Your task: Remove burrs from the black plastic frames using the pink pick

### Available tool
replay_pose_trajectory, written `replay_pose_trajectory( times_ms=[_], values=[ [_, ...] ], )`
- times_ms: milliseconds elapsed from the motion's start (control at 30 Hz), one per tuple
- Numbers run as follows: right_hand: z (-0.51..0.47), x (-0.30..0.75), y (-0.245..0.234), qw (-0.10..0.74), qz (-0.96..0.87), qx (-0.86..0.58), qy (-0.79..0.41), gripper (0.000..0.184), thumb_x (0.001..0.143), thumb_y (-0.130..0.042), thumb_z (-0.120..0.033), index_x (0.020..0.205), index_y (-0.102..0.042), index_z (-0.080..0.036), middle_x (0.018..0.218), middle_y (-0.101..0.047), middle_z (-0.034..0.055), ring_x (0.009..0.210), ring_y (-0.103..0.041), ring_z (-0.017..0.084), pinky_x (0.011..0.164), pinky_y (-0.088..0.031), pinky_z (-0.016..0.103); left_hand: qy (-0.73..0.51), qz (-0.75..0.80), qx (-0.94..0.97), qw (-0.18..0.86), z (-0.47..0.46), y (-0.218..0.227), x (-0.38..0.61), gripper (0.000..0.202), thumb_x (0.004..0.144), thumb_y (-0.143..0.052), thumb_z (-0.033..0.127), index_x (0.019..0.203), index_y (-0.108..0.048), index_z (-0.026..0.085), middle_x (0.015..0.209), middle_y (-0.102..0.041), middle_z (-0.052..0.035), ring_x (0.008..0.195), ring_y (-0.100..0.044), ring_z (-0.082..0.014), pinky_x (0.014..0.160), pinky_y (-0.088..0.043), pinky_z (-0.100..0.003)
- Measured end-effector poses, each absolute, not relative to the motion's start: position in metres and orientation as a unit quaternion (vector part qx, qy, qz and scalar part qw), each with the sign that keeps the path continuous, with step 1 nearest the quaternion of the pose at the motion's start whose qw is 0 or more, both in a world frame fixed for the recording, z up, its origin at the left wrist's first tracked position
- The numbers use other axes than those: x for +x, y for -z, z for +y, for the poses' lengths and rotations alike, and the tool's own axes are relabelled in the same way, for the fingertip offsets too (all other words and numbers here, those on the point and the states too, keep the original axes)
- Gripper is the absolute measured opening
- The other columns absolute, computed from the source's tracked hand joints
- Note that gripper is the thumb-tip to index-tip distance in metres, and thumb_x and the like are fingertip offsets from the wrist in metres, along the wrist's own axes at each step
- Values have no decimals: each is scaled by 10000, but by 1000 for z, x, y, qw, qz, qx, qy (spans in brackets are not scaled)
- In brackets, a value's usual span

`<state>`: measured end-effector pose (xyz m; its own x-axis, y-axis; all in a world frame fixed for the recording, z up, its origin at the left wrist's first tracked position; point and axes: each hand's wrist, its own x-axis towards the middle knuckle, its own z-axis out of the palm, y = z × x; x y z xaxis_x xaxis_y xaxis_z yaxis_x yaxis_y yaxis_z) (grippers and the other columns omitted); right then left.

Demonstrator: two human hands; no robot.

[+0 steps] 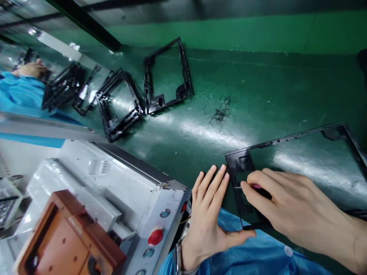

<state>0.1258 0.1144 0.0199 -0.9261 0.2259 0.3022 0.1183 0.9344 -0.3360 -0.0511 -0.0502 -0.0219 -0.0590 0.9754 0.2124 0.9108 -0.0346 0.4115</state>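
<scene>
A black rectangular plastic frame [240, 162] lies at the right on the green table. My left hand [208, 215] is beside its left end, fingers stretched out and thumb spread; the fingertips are at the frame's edge and the thumb is at its near corner. Pinched in my right hand [292, 206] is a thin blade [237, 187] with a pinkish handle, mostly hidden by the fingers. The blade's tip points left, at the inner side of the frame's left end. My right hand covers part of the frame.
Dark curly shavings [220, 111] lie mid-table. Beyond them are a black frame [185, 68] and stacked frames [132, 86]. A grey machine with a red button [155, 237] and brown fixture [65, 229] stands at the left. Another person's hand [33, 70] and blue sleeve are far left.
</scene>
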Motion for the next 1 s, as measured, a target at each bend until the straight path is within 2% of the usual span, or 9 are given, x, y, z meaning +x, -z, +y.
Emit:
replay_pose_trajectory(
  times_ms=[233, 433, 600, 767, 867, 1000],
  values=[
    [93, 142, -21, 163, -969, -95, -159, 315, 871, -428, 4, 881, -678, -188, 933, -754, 79, 637, -579, 202, 567, -417, 349, -235, 694, 677, 68, -48, 20, -48, 994, 932, -663, 703, 1674, -339, 127, 1683, -450, -217, 1599, -368, -409, 1315, -254, -623],
    [87, 153, -21, 167, -967, -95, -165, 325, 847, -420, 6, 870, -671, -198, 938, -772, 67, 627, -586, 200, 563, -421, 358, -227, 696, 678, 73, -50, 20, -49, 1016, 906, -718, 668, 1669, -345, 110, 1676, -451, -241, 1595, -367, -431, 1309, -257, -640],
    [91, 151, -20, 178, -964, -97, -173, 375, 941, -380, 1, 874, -693, -195, 921, -775, 51, 666, -617, 198, 600, -458, 355, -226, 698, 676, 74, -50, 21, -49, 1002, 911, -717, 640, 1676, -334, 118, 1688, -437, -232, 1595, -365, -436, 1304, -262, -654],
    [89, 150, -13, 190, -960, -98, -179, 475, 1066, -280, -46, 971, -726, -177, 976, -791, 47, 757, -668, 200, 716, -506, 361, -228, 695, 679, 66, -50, 21, -48, 988, 928, -699, 646, 1675, -331, 114, 1680, -451, -227, 1596, -370, -413, 1306, -266, -634],
    [89, 152, -11, 197, -960, -97, -175, 513, 1091, -233, -58, 1015, -729, -168, 993, -794, 54, 775, -678, 202, 717, -504, 368, -242, 692, 678, 64, -49, 23, -48, 1008, 931, -710, 647, 1695, -293, 138, 1697, -426, -221, 1597, -366, -420, 1298, -267, -656],
    [87, 158, -8, 198, -959, -93, -179, 426, 1088, -300, -74, 1122, -716, -154, 1034, -793, 51, 905, -710, 212, 830, -532, 369, -234, 691, 682, 55, -48, 23, -48, 839, 941, -676, 707, 1615, -478, 249, 1757, -344, -154, 1597, -362, -435, 1293, -264, -654]
  ],
)
